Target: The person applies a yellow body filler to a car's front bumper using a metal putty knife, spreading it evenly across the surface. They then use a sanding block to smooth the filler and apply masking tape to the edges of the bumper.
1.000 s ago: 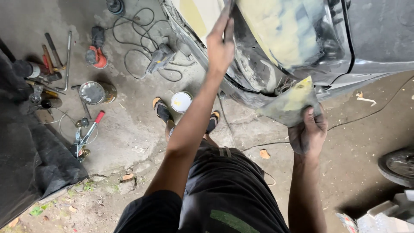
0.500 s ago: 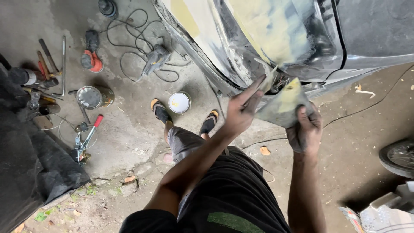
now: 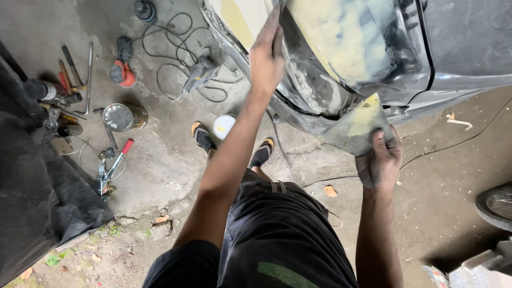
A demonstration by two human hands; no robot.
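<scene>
our left hand (image 3: 266, 56) lies flat, fingers released, on the car panel (image 3: 341, 48); our right hand (image 3: 380, 160) is grasping a filler-smeared board (image 3: 354, 128), its long axis tilted up toward the panel.

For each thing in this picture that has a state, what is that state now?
left hand: open, flat against the car panel
right hand: shut on the sandpaper sheet
sandpaper sheet: bent, smeared with yellow
car panel: patched with yellow filler, unpainted
metal can: on the floor, lid on
white tub: upright between the feet
orange power tool: lying on the floor
</scene>
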